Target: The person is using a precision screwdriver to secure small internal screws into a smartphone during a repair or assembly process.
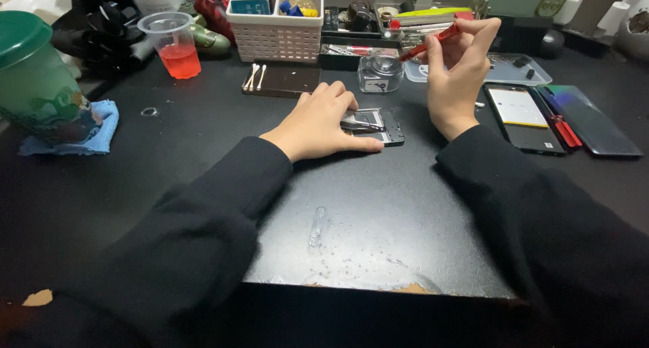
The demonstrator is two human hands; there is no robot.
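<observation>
At mid-table, small opened phone (382, 126) lies long axis left-right, pinned flat under left hand (323, 120), fingers spread and pressing. Right hand (456, 74), raised just right of it and nearer the jar, pinches a red tool (429, 43), tip over small glass jar (380, 73) directly behind. Larger phones (534, 121) sit well right; cotton swabs (255, 76) left-rear.

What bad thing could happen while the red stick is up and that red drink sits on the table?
The left hand pins the small opened device flat; if it slips, the part might slide. The right hand lifts a thin red tool right above a small glass jar, so a bump could knock it. The open cup of red liquid could spill across the black table.
</observation>
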